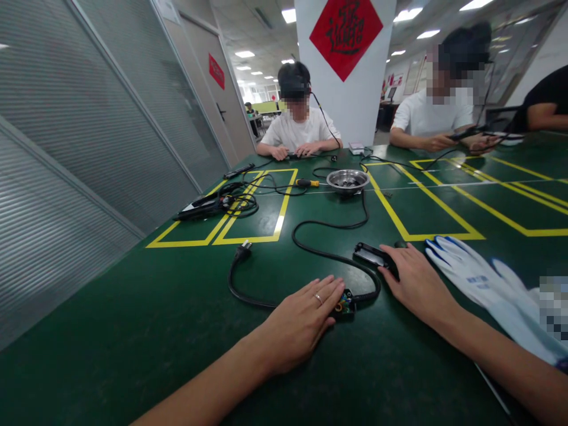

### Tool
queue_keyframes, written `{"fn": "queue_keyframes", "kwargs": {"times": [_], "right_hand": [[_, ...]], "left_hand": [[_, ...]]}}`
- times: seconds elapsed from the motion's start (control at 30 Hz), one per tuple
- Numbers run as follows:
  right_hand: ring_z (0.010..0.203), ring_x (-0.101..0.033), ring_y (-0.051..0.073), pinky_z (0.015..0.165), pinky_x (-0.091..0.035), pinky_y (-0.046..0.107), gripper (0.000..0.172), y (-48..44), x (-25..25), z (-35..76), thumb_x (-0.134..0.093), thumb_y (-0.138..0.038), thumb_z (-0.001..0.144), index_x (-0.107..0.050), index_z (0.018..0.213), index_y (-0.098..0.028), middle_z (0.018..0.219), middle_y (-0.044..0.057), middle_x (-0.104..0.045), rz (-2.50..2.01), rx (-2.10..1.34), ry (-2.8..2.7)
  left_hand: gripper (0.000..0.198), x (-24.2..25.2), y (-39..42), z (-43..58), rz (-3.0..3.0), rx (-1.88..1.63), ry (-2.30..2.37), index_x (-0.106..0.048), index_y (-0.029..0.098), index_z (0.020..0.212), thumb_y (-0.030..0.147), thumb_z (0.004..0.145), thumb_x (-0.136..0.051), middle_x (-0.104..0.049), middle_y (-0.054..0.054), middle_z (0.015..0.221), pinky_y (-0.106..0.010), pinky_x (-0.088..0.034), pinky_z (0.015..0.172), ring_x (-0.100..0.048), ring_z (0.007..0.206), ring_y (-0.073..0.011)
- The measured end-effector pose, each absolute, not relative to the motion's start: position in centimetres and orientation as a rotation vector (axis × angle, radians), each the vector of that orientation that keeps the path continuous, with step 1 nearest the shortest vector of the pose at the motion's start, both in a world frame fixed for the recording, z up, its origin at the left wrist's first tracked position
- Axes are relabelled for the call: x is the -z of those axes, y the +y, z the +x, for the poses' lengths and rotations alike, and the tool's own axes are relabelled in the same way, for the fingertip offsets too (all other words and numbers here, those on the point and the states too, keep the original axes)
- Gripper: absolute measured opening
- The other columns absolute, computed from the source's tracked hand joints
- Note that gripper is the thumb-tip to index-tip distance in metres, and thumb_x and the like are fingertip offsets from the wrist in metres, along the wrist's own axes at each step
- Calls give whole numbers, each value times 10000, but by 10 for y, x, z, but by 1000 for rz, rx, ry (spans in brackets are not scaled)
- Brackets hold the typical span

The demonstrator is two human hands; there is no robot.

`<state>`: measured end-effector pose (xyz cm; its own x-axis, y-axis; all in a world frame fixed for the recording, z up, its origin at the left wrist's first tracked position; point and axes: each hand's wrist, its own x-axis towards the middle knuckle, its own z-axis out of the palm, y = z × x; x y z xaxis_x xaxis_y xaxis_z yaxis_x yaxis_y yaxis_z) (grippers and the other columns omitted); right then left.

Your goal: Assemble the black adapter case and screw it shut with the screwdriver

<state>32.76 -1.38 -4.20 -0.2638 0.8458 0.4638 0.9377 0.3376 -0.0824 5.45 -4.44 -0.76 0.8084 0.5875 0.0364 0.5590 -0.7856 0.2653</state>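
Observation:
An opened black plastic housing [347, 308] with a circuit board and coloured parts inside lies on the green table. My left hand [306, 307] is closed around its left part, fingers on the far side and thumb on the near side, hiding much of it. A black power cord [242, 289] with a two-pin plug [244, 249] runs out on the left. Another thick cord [371, 291] leaves the housing on the right and curves toward the bowl. My right hand [410, 269] grips the right end of a long hollow black cover [371, 254], resting on the table.
White-and-blue work gloves [483, 284] lie right of my right hand. Farther back are a metal bowl [347, 180] holding small parts, a yellow-handled screwdriver [307, 183] and a tangle of black cables [242, 201]. Two co-workers [299, 127] [437, 118] sit across the table [177, 331], handling dark objects.

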Motion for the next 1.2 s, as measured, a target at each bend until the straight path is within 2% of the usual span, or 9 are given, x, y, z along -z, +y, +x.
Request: {"fn": "queue_keyframes", "kwargs": {"times": [0.23,0.43,0.6,0.73,0.87,0.97,1.07,1.2], "right_hand": [[1077,-575,294,995,-409,555,434,-15,43,328,-499,-316,846,-490,1245,-144,1174,141,-619,-1526,228,-2048],[1096,-554,282,1012,-406,524,413,-15,34,328,-563,-328,820,-518,1196,-164,1166,116,-617,-1507,95,-1946],[1134,-554,212,998,-460,414,437,-37,9,316,-558,-357,840,-455,1245,-227,1216,78,-585,-1472,-52,-1795],[1083,-597,141,941,-511,284,389,-74,-1,285,-577,-356,832,-471,1199,-281,1170,21,-615,-1380,-264,-1839],[1085,-603,178,950,-512,358,396,-93,2,269,-605,-340,812,-489,1185,-280,1161,40,-629,-1279,-569,-1876],[1133,-575,194,988,-480,415,391,-86,3,279,-570,-368,837,-478,1211,-297,1197,40,-613,-1346,-619,-1728],[1093,-588,171,992,-470,408,328,-72,5,295,-506,-373,878,-479,1199,-312,1142,16,-630,-1417,-555,-1516],[1059,-590,161,998,-449,397,255,-60,11,304,-494,-356,885,-524,1130,-295,1105,9,-631,-1431,-469,-1502]], "left_hand": [[606,3,-44,52,2711,-213,880,-126,214,1487,314,970,-425,-232,-75,1541,-464,-223,1159,-200,1421,-225],[537,2,-46,50,2670,-406,955,-255,209,1446,344,963,-446,-256,-67,1533,-460,-236,1162,-221,1414,-225],[441,3,-44,46,2444,-718,1087,-394,234,1366,301,942,-492,-404,-66,1449,-459,-292,1132,-334,1358,-238],[545,0,-51,55,1990,-875,1050,-400,265,1362,369,874,-618,-487,-58,1383,-450,-360,1085,-443,1281,-264],[415,-8,-60,59,1670,-938,786,-457,227,1296,338,912,-569,-573,-79,1261,-402,-467,980,-559,1152,-262],[441,-17,-57,48,1878,-982,844,-380,219,1370,299,949,-485,-554,-103,1230,-415,-455,971,-547,1130,-259],[587,-22,-48,37,2346,-760,994,-312,257,1436,252,898,-545,-481,-102,1253,-437,-424,979,-508,1123,-263],[576,-14,-46,44,2544,-426,1074,-290,283,1445,308,922,-530,-460,-89,1286,-417,-476,919,-545,1043,-240]]}}
